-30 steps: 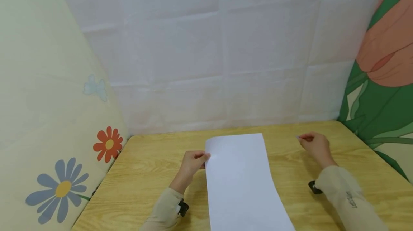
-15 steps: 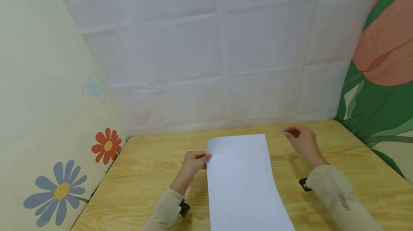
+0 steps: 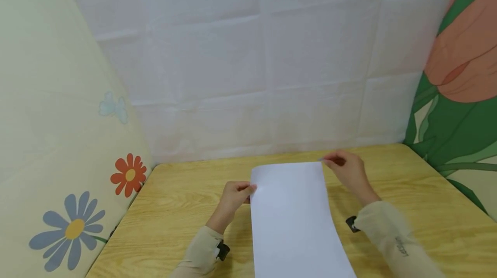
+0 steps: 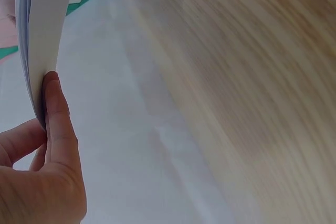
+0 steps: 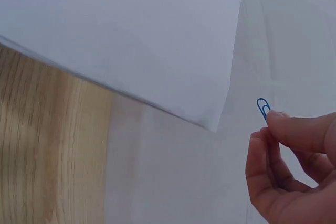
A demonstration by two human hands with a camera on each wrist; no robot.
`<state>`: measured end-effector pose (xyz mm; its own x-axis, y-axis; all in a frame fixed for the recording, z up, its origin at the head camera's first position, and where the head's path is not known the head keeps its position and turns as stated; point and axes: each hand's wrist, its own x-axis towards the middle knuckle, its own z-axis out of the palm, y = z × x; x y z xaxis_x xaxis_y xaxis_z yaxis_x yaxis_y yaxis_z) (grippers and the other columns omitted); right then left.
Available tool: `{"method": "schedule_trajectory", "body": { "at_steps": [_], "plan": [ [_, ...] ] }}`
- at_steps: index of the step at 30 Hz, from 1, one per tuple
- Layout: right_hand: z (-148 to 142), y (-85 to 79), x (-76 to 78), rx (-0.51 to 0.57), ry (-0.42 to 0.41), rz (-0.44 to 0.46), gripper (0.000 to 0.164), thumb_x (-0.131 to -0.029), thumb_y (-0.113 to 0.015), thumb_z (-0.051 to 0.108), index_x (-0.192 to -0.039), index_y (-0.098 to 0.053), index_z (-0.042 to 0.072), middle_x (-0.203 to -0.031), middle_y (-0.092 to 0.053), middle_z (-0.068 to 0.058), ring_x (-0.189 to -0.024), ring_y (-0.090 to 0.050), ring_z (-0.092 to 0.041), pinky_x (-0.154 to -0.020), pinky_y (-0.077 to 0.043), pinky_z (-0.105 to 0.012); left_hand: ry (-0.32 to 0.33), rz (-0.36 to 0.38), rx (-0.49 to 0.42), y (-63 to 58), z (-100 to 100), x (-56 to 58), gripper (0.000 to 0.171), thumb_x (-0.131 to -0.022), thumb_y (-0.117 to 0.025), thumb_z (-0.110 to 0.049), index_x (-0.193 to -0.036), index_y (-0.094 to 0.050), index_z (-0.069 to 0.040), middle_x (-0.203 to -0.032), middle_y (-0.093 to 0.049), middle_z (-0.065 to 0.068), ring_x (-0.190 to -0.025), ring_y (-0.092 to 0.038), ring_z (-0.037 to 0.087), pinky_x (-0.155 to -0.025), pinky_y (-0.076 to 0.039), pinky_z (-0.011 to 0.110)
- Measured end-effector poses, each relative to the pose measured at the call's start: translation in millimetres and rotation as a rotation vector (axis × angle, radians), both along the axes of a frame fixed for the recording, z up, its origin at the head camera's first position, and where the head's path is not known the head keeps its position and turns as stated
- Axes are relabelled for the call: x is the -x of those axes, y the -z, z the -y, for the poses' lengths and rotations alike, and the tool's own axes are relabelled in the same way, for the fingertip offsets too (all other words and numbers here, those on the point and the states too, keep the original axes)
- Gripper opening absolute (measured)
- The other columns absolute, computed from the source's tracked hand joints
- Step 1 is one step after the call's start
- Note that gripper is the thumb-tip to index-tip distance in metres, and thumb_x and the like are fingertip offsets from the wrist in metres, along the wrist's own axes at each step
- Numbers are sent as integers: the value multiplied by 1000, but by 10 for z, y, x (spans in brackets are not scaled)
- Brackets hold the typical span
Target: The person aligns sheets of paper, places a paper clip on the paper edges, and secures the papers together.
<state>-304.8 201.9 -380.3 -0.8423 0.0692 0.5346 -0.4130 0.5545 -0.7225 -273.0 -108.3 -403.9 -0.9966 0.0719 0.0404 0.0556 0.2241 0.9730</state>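
Note:
White sheets of paper (image 3: 293,217) rise at a tilt from the near side of the table, their far end lifted. My left hand (image 3: 232,198) pinches their left edge near the top, thumb in front and fingers behind. In the left wrist view the paper (image 4: 44,30) shows edge-on as a thin stack of more than one sheet. My right hand (image 3: 347,172) pinches a blue paper clip (image 5: 263,107) between thumb and fingertips. The clip's looped end sticks out beyond the fingers, close to the stack's top right corner. In the right wrist view a gap separates the clip from that corner.
A wood-grain table (image 3: 186,209) lies under both hands. White creased cloth (image 3: 217,67) hangs behind it. Flower-printed panels stand at the left (image 3: 73,140) and right (image 3: 466,131) sides. Each sleeve carries a small black wrist device.
My right hand has moved left with the paper clip, from well right of the paper to its top right corner. The left hand keeps its grip, and the paper has barely shifted.

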Motion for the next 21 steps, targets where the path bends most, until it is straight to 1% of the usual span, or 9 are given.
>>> {"method": "schedule_trajectory", "body": {
  "at_steps": [3, 6, 8, 10, 12, 14, 16, 18, 21],
  "plan": [
    [83, 27, 0, 31, -16, -19, 4, -82, -73, -2, -87, -72, -3, -84, -70, -17, -69, -56, 5, -61, -46, -12, 5, 2, -8, -18, -11, -18, 24, -93, -64, -10, -105, -68, 11, -91, -70, 16, -67, -63, 12, -67, -56, 33],
    [165, 22, -9, 51, -9, -19, 5, -81, -75, 0, -86, -73, -2, -84, -71, -17, -69, -57, 4, -61, -46, -12, 11, 2, -10, -66, -30, -48, 23, -93, -63, -8, -104, -68, 12, -89, -70, 15, -66, -62, 11, -67, -56, 32],
    [218, 5, -21, 52, -2, 4, 7, -82, -75, 2, -87, -73, -1, -85, -71, -16, -70, -58, 0, -61, -46, -12, 15, -2, -6, -110, -44, -70, 22, -93, -62, -6, -103, -68, 13, -87, -70, 15, -66, -61, 11, -67, -56, 33],
    [266, -17, -36, 58, -6, 39, 8, -83, -75, 4, -89, -73, -1, -87, -71, -15, -73, -61, -6, -62, -47, -14, 18, -5, -4, -150, -58, -90, 21, -93, -61, -4, -102, -67, 14, -86, -69, 16, -66, -61, 12, -67, -56, 33],
    [308, -35, -49, 67, -17, 83, 11, -84, -75, 7, -91, -73, 0, -88, -71, -14, -77, -62, -14, -63, -48, -16, 20, -7, -7, -163, -63, -98, 22, -93, -61, -4, -102, -67, 14, -86, -69, 15, -66, -61, 12, -67, -56, 32],
    [345, -47, -62, 78, -24, 122, 12, -84, -74, 9, -92, -72, 0, -90, -70, -13, -80, -63, -19, -64, -49, -17, 24, -14, -11, -141, -59, -91, 22, -93, -61, -6, -103, -68, 13, -87, -70, 15, -66, -62, 11, -66, -56, 31],
    [376, -45, -62, 87, -23, 145, 13, -84, -75, 10, -92, -72, 1, -90, -70, -12, -81, -62, -20, -65, -49, -17, 28, -15, -19, -106, -50, -75, 23, -94, -62, -9, -103, -68, 11, -87, -70, 13, -67, -62, 11, -67, -56, 31],
    [406, -35, -56, 93, -22, 144, 13, -84, -75, 11, -92, -72, 1, -89, -70, -12, -80, -62, -18, -65, -48, -17, 31, -14, -21, -70, -40, -60, 24, -94, -63, -11, -104, -69, 9, -87, -70, 12, -68, -63, 12, -67, -56, 31],
    [467, -19, -41, 106, -32, 117, 13, -82, -76, 11, -90, -73, 1, -86, -71, -11, -76, -62, -13, -64, -48, -16, 35, -16, -26, -41, -32, -52, 23, -94, -63, -13, -104, -70, 7, -88, -70, 11, -68, -64, 13, -67, -56, 32]
  ]
}}
